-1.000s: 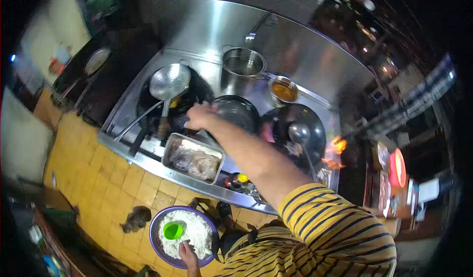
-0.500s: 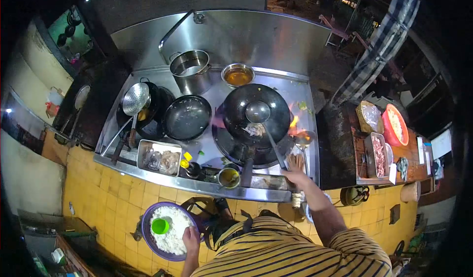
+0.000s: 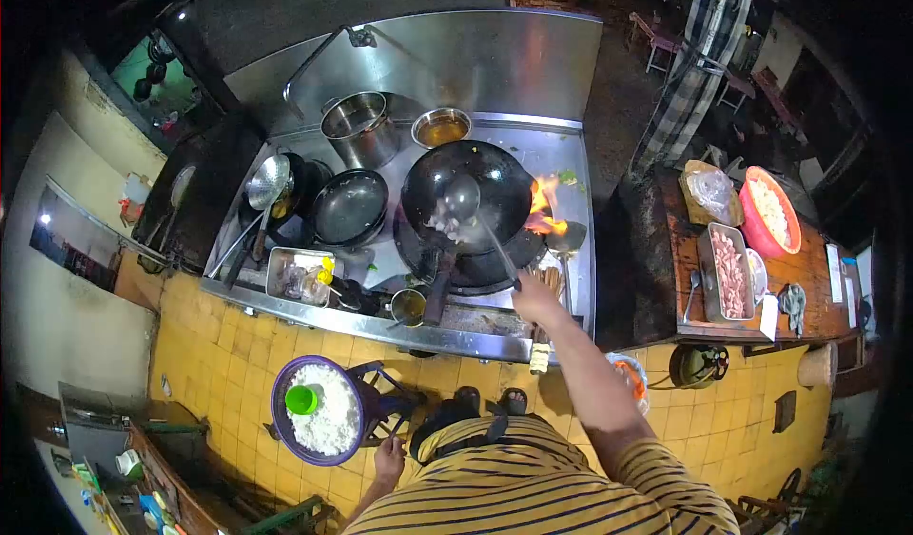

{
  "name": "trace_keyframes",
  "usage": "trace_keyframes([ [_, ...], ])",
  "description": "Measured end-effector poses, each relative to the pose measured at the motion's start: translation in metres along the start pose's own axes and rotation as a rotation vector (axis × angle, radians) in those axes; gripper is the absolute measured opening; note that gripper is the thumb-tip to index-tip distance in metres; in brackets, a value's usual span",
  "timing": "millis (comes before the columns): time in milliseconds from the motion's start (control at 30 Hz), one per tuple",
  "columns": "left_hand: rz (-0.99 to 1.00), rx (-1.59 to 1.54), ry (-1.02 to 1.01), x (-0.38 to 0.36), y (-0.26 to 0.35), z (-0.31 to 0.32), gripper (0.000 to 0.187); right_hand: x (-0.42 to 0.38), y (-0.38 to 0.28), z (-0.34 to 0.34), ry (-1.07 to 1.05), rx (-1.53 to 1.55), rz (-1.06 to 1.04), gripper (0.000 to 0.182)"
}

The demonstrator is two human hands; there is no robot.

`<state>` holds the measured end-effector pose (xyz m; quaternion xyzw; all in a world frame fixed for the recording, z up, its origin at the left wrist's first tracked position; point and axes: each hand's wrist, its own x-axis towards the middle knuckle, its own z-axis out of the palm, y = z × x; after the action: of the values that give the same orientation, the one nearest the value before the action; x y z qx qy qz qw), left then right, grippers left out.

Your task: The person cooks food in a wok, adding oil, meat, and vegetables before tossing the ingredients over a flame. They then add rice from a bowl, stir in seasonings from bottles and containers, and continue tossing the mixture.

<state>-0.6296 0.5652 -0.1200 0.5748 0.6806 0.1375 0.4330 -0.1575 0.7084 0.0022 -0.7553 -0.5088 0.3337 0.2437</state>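
Observation:
My right hand (image 3: 537, 299) is closed around the handle of a ladle (image 3: 463, 197), whose bowl is inside a large black wok (image 3: 495, 169). Pale pieces of food (image 3: 445, 223) lie in the wok beside the ladle. Flames (image 3: 545, 204) rise at the wok's right edge. My left hand (image 3: 389, 460) hangs low by my side, right of a purple basin (image 3: 281, 430) of white rice and apart from it. Its fingers look curled; whether anything is in them is hidden. A green cup (image 3: 301, 400) sits in the rice.
Left on the stove are a second wok (image 3: 350, 207), a skimmer (image 3: 267, 183) and a steel tray (image 3: 285, 273). Behind stand a stockpot (image 3: 366, 140) and a bowl of brown liquid (image 3: 443, 131). A spatula (image 3: 567, 237) rests at right. The side table holds a meat tray (image 3: 730, 273).
My left hand has moved away from the rice basin's rim toward my body. My right hand still holds the ladle in the wok. The flames show larger, and the view has shifted.

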Motion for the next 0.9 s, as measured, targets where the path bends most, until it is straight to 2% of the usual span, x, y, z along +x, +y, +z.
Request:
trace_keyframes([
  [33,-0.028,0.059,-0.026,-0.001,-0.001,-0.001,0.040,0.002,-0.008,0.008,0.000,0.000,-0.005,0.058],
  [67,-0.026,0.062,-0.021,0.000,-0.003,-0.006,0.040,0.003,-0.017,0.017,0.014,-0.150,0.087,0.057],
  [100,0.108,0.005,0.029,0.005,-0.011,-0.011,0.039,0.004,-0.024,0.023,0.030,-0.299,0.183,0.057],
  [133,0.242,-0.060,0.077,0.012,-0.013,-0.015,0.037,-0.016,-0.029,0.014,0.005,-0.358,0.167,0.059],
  [167,0.241,-0.066,0.070,0.014,-0.016,-0.018,0.037,-0.033,-0.031,-0.004,0.006,-0.366,0.172,0.059],
  [233,-0.061,-0.459,0.182,0.015,-0.016,-0.024,0.033,-0.064,-0.035,-0.041,-0.157,-0.658,0.109,0.061],
  [267,-0.060,-0.521,0.190,0.017,-0.029,-0.027,0.031,-0.067,-0.037,-0.052,-0.161,-0.671,0.108,0.061],
  [333,-0.111,-0.527,0.167,0.016,-0.056,-0.030,0.031,-0.066,-0.044,-0.065,-0.048,-0.639,0.069,0.056],
  [367,-0.148,-0.521,0.141,0.016,-0.064,-0.034,0.031,-0.052,-0.044,-0.052,-0.050,-0.638,0.081,0.056],
  [400,-0.116,-0.393,0.112,0.015,-0.069,-0.037,0.033,-0.028,-0.043,-0.030,0.085,-0.563,0.140,0.051],
  [433,-0.109,-0.393,0.101,0.017,-0.073,-0.038,0.033,-0.011,-0.040,-0.013,0.223,-0.488,0.198,0.046],
  [467,-0.102,-0.363,0.069,0.020,-0.084,-0.037,0.033,-0.009,-0.040,-0.008,0.233,-0.490,0.206,0.046],
  [533,-0.153,-0.352,0.021,0.033,-0.106,-0.036,0.032,-0.009,-0.038,0.006,0.079,-0.524,0.083,0.037],
  [567,-0.209,-0.178,-0.011,0.037,-0.092,-0.046,0.029,-0.021,-0.041,0.003,0.394,-0.526,-0.144,0.033],
  [633,-0.212,-0.259,0.079,0.039,-0.073,-0.053,0.029,-0.045,-0.042,-0.024,0.024,-0.301,0.299,0.030],
  [667,-0.208,-0.259,0.069,0.039,-0.062,-0.057,0.029,-0.064,-0.047,-0.026,0.029,-0.303,0.308,0.030],
  [733,-0.081,-0.167,0.067,0.040,-0.048,-0.063,0.031,-0.101,-0.045,-0.017,0.018,-0.825,0.099,0.040],
  [767,-0.042,-0.308,0.043,0.057,-0.099,-0.048,0.034,-0.100,-0.038,-0.008,0.024,-0.821,0.118,0.040],
  [833,0.055,-0.124,-0.086,0.068,-0.110,-0.048,0.034,-0.094,-0.025,0.019,0.221,-0.629,-0.244,0.027],
  [867,0.087,-0.106,-0.151,0.071,-0.101,-0.049,0.034,-0.072,-0.049,0.017,-0.050,-0.754,-0.023,0.020],
  [900,0.261,0.019,-0.115,0.066,-0.084,-0.058,0.029,-0.044,-0.031,0.036,0.074,-0.571,0.021,0.018],
])
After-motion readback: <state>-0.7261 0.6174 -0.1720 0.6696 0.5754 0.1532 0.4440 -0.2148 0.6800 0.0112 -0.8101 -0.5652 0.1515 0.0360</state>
